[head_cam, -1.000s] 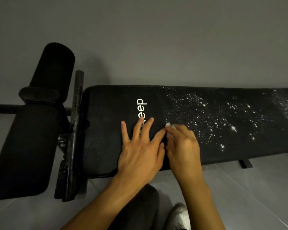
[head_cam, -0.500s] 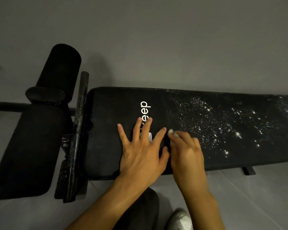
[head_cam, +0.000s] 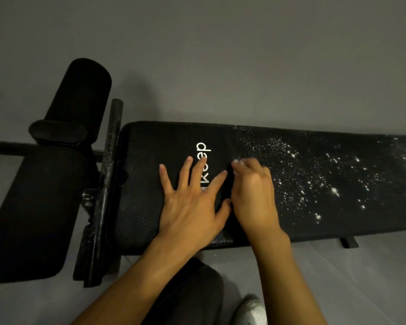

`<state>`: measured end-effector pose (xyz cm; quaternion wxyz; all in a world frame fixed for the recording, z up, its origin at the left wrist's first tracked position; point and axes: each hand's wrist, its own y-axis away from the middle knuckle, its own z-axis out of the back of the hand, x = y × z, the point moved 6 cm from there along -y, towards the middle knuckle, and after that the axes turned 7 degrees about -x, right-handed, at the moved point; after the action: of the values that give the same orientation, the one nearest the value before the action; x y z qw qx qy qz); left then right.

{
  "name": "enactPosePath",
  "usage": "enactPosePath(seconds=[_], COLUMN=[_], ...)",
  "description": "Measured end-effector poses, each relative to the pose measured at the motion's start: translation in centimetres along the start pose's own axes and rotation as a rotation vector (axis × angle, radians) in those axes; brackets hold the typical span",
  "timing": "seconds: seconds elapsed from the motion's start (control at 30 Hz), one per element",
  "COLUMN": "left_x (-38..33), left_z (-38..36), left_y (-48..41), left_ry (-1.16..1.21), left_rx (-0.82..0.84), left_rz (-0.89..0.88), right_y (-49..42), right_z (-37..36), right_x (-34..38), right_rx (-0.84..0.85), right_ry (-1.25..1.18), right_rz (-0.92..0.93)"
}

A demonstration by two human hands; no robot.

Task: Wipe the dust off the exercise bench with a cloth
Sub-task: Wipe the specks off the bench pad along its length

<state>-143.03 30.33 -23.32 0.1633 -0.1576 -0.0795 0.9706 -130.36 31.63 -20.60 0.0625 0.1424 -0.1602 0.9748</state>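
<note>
On the exercise bench (head_cam: 145, 165), the left hand (head_cam: 192, 207) is laid flat over the white logo (head_cam: 204, 160), fingers spread. Just right of the logo, a mostly hidden white cloth (head_cam: 236, 162) is pinched by the curled right hand (head_cam: 253, 198). It is judged soft and light, best gripped bunched. Dust (head_cam: 333, 191) lies farther right.

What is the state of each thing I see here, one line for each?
Bench: clean at left, dusty at right.
Dust: white specks, not yet wiped.
Left hand: flat on bench, spread wide.
Right hand: curled, blurred, grips cloth.
Cloth: mostly hidden, only a white bit shows.
</note>
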Motion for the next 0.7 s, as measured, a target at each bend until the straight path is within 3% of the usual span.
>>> enactPosePath(seconds=[0.13, 0.33, 0.53, 0.7], left_x=[0.0, 0.0, 0.1, -0.1], left_z=[0.1, 0.3, 0.3, 0.4], left_y=[-0.1, 0.0, -0.1, -0.2], left_ry=[-0.002, 0.010, 0.007, 0.013], left_rx=[0.001, -0.005, 0.011, -0.005], left_rz=[0.006, 0.021, 0.023, 0.029], right_y=[-3.4, 0.8, -7.4, -5.1], right_z=[-1.2, 0.4, -1.7, -1.4], right_x=[0.7, 0.4, 0.7, 1.6], right_rx=[0.000, 0.006, -0.030, -0.006], right_ry=[-0.010, 0.002, 0.039, -0.014], right_rz=[-0.011, 0.066, 0.027, 0.135])
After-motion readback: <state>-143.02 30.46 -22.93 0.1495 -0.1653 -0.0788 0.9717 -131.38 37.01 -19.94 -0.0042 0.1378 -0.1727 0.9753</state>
